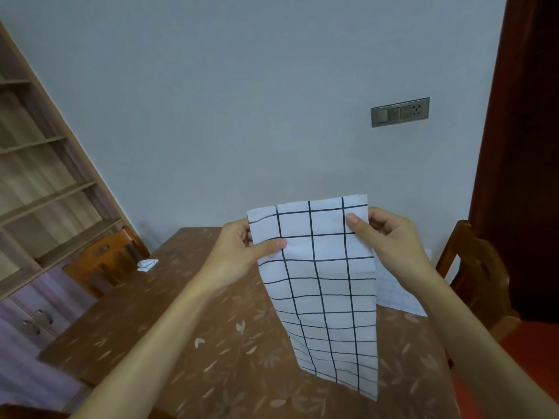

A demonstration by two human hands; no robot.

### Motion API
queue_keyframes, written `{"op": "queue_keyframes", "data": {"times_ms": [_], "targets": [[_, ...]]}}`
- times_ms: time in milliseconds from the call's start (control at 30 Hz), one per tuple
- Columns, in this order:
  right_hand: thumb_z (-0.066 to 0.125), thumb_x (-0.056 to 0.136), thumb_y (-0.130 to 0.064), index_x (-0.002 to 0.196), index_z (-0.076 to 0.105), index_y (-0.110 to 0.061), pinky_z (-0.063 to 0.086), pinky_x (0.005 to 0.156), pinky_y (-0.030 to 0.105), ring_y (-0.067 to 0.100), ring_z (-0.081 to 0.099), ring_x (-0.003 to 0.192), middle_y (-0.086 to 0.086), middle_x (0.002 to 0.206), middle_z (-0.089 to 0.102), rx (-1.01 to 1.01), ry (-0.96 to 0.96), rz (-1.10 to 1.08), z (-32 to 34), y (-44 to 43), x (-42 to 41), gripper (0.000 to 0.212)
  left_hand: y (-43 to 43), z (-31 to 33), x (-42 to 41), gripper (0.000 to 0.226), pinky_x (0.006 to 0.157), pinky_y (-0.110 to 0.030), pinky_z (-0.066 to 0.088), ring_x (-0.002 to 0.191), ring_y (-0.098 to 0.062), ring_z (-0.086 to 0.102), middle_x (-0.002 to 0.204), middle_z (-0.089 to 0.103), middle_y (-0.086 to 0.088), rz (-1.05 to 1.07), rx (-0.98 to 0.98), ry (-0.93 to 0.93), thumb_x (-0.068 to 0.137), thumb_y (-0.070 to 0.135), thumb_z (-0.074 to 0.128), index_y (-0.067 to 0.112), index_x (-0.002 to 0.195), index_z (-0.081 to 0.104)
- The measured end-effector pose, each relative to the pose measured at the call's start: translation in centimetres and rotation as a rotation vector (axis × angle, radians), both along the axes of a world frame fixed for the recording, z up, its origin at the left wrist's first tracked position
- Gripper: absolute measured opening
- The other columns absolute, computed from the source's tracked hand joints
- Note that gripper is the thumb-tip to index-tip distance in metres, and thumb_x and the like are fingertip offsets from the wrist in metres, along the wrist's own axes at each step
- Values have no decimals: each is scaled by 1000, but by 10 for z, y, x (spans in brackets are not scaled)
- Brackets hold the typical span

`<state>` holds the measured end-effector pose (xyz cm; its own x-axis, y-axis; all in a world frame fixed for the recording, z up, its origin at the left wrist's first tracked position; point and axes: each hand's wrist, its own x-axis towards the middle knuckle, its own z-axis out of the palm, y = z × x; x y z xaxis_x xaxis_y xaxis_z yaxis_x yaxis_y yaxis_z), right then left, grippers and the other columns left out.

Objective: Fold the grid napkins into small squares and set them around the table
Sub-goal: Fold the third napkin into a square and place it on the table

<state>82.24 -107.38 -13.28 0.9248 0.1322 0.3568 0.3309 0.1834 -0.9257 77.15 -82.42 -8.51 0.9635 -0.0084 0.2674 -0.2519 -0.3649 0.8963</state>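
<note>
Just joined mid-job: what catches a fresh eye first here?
The grid napkin is held up centre frame, left hand and right hand each pinching its upper edge. A small folded napkin lies at the far left edge of the table; more grid cloth lies behind the right wrist.

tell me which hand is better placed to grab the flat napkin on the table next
Right, probably. The right hand pinches the held napkin right beside the flat napkin; the left hand is on the held napkin's far side.

Folded napkin (147, 264) far left on table (169, 328); held napkin (323, 285) above; another (399, 294) right
</note>
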Motion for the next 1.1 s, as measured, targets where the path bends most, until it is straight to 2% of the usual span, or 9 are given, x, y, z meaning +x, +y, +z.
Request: {"op": "queue_keyframes", "data": {"times_ms": [67, 267, 467, 600, 667, 800, 900, 1000, 1100], "targets": [[68, 92, -24, 88, 75, -12, 47, 61, 9, -1, 63, 64, -12, 71, 71, 9, -18, -12, 1, 3, 2, 14, 3, 0, 0, 22, 81, -27, 60, 96, -17, 76, 103, 79, 3, -18, -3, 5, 85, 2, 74, 16, 103, 74], [73, 77, -35, 88, 75, -11, 53, 66, 14, 5, 70, 73, -5, 80, 77, 64, -8, -6, 3, 9, 3, 27, 13, 2, -2, 28, 86, -26, 58, 107, -19, 72, 116, 75, -2, -116, -23, 42, 93, -1, 63, 8, 120, 66], [71, 88, -20, 85, 73, -17, 49, 66, 9, -3, 67, 70, -13, 75, 75, 124, -36, -14, 4, 14, 6, 5, 18, 6, -2, 32, 93, -31, 57, 115, -24, 69, 125, 71, -9, -199, -105, 78, 97, -2, 53, 4, 128, 60], [70, 89, -19, 88, 73, -16, 51, 70, 9, -4, 67, 72, -14, 75, 75, 156, -75, -80, 11, 15, 7, 4, 13, 5, -1, 26, 63, -9, 51, 84, -6, 75, 102, 78, -1, -102, -60, -17, 99, 1, 53, 0, 123, 64], [70, 85, -26, 94, 72, -16, 53, 70, 11, -2, 71, 78, -13, 82, 77, 169, -66, -38, 13, 14, 6, 14, 12, 4, 0, 26, 57, -7, 48, 79, -5, 74, 99, 79, -2, -65, -56, -50, 100, 2, 53, -2, 121, 66], [73, 76, -33, 108, 71, -25, 55, 76, 13, 2, 72, 98, -13, 105, 78, -44, -10, 160, 6, 8, 5, 32, 14, 10, 4, 25, 78, -22, 58, 98, -19, 75, 108, 77, -7, -36, -74, -74, 100, 5, 54, 3, 120, 68], [77, 82, -21, 98, 76, -25, 58, 76, 17, 7, 75, 94, -12, 99, 79, -122, 6, 123, -5, 12, 5, 17, 13, 15, 5, 24, 80, -22, 57, 101, -17, 74, 109, 77, -3, -47, -70, -108, 100, 4, 53, 9, 118, 68], [77, 83, -16, 92, 77, -24, 57, 77, 15, 5, 75, 93, -13, 95, 79, -71, -23, 44, -8, 16, 6, 12, 12, 13, 1, 26, 67, -12, 55, 89, -7, 75, 106, 77, -3, -64, -26, -118, 98, 0, 55, 5, 122, 65], [76, 85, -12, 85, 77, -22, 54, 70, 10, -1, 74, 83, -14, 85, 79, -47, -14, 11, -5, 16, 8, 10, 17, 0, 2, 26, 82, -21, 58, 98, -14, 75, 110, 77, -8, -72, 84, -127, 98, 3, 58, 2, 123, 65]]}}
